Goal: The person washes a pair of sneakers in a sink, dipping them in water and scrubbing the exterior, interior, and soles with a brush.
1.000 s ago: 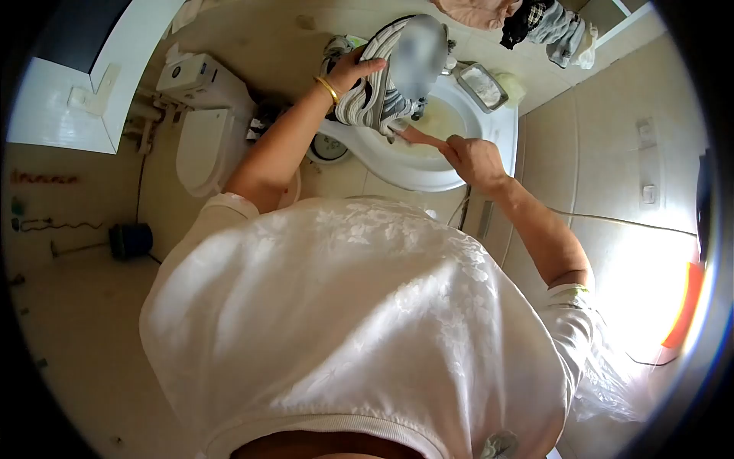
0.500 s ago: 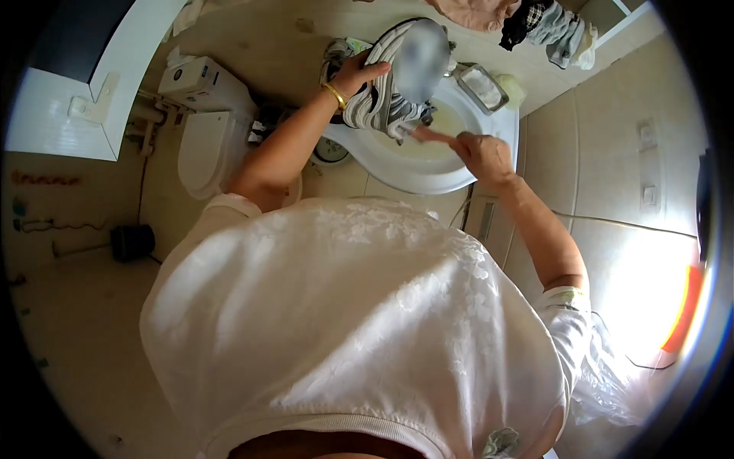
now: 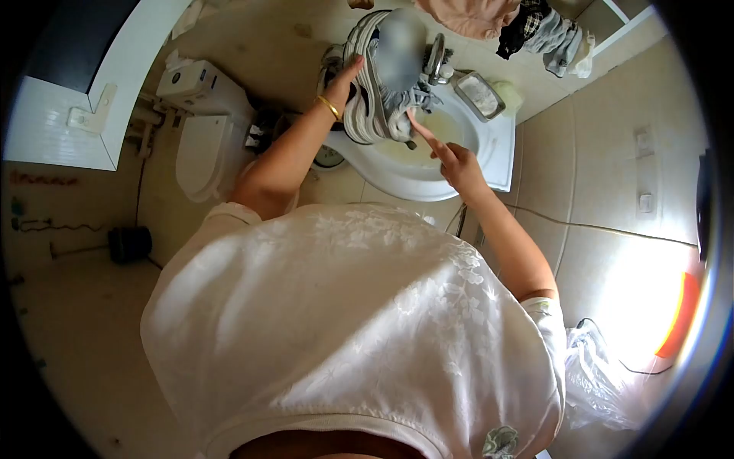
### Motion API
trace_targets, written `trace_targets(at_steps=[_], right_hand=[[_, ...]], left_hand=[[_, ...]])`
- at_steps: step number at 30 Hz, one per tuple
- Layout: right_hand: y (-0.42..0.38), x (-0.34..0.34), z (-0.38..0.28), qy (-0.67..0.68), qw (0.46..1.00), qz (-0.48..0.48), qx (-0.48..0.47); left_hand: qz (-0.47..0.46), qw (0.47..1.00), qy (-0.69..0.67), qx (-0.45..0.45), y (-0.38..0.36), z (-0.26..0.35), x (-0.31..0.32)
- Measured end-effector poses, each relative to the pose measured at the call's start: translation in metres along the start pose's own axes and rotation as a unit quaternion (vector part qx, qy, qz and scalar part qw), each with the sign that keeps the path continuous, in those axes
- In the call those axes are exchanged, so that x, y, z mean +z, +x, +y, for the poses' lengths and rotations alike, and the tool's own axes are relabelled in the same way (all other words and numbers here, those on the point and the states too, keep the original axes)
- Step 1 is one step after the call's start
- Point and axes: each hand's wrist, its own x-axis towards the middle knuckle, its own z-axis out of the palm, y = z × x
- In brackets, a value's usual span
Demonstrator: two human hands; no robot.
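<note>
A grey and white striped shoe [image 3: 365, 103] is tilted over the left part of the white sink [image 3: 428, 186]; a blurred patch covers part of it. My left hand [image 3: 344, 83] grips the shoe's left side, with a gold bangle at the wrist. In my right hand [image 3: 459, 166] is the handle of a pinkish brush [image 3: 426, 136], its head against the shoe's near end. Cloudy yellowish water [image 3: 451, 130] lies in the basin. Behind the shoe's left edge another dark and grey shoe [image 3: 330, 61] shows in part.
A metal faucet [image 3: 436, 55] stands at the sink's back, beside a soap dish [image 3: 481, 96]. The toilet [image 3: 202, 157] is to the left. Socks [image 3: 562, 50] and a peach cloth [image 3: 470, 15] hang above. A clear plastic bag [image 3: 600, 379] is at lower right.
The shoe has shifted slightly left and turned, uncovering the faucet. My right hand and the brush have moved a little left and down.
</note>
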Motion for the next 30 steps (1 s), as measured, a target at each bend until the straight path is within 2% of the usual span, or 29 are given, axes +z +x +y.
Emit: trace_targets(at_steps=[1,2,3,5,8,10,11,13,15,18,20,21,23,24,25,27,30], right_hand=[[0.007,0.011,-0.010,0.075,0.997,0.009,0.034],[0.012,0.024,-0.025,0.007,0.995,0.082,-0.053],[0.026,0.033,-0.031,0.001,0.993,0.112,-0.041],[0.039,0.045,-0.021,-0.104,0.958,0.213,-0.161],[0.009,0.020,0.000,-0.165,0.954,0.054,-0.246],[0.012,-0.006,-0.006,-0.266,0.947,0.048,-0.175],[0.011,-0.011,-0.011,-0.315,0.939,0.049,-0.133],[0.035,0.009,-0.032,-0.281,0.928,0.179,-0.166],[0.035,0.035,-0.040,-0.270,0.929,0.200,-0.153],[-0.005,0.017,-0.037,-0.279,0.915,0.093,-0.275],[-0.010,-0.006,-0.021,-0.325,0.918,0.003,-0.227],[-0.003,-0.004,-0.022,-0.333,0.924,0.035,-0.186],[0.021,0.002,-0.033,-0.352,0.925,0.110,-0.098],[0.037,0.018,-0.020,-0.338,0.924,0.152,-0.099],[0.031,0.034,-0.024,-0.301,0.921,0.195,-0.151],[0.014,0.032,-0.027,-0.288,0.931,0.137,-0.180],[-0.018,0.006,-0.013,-0.332,0.916,0.020,-0.223]], left_hand=[[0.006,0.999,-0.030,-0.019,-0.012,0.004,0.014],[0.027,1.000,-0.016,0.003,-0.012,-0.006,0.016],[0.059,0.997,0.026,0.036,-0.014,-0.017,0.019],[0.046,0.997,0.015,0.066,-0.006,-0.031,0.012],[-0.058,0.990,-0.117,-0.042,-0.003,-0.021,-0.002],[-0.033,0.993,-0.104,-0.044,-0.006,-0.017,-0.003],[-0.025,0.994,-0.098,-0.051,-0.010,-0.014,-0.003],[0.069,0.997,0.019,0.014,-0.006,-0.033,0.003],[0.090,0.995,0.013,0.044,-0.014,-0.032,0.021],[-0.020,0.995,-0.095,-0.014,-0.002,-0.027,-0.008],[-0.032,0.986,-0.149,-0.062,-0.004,-0.023,-0.014],[-0.040,0.980,-0.172,-0.088,-0.007,-0.022,-0.014],[0.074,0.997,0.016,-0.024,-0.027,-0.023,0.012],[0.071,0.997,0.008,-0.001,-0.026,-0.033,0.018],[0.072,0.997,0.002,0.024,-0.023,-0.043,0.016],[0.022,0.999,-0.045,0.020,-0.001,-0.058,-0.024],[-0.038,0.993,-0.111,-0.027,-0.014,-0.037,-0.024]])
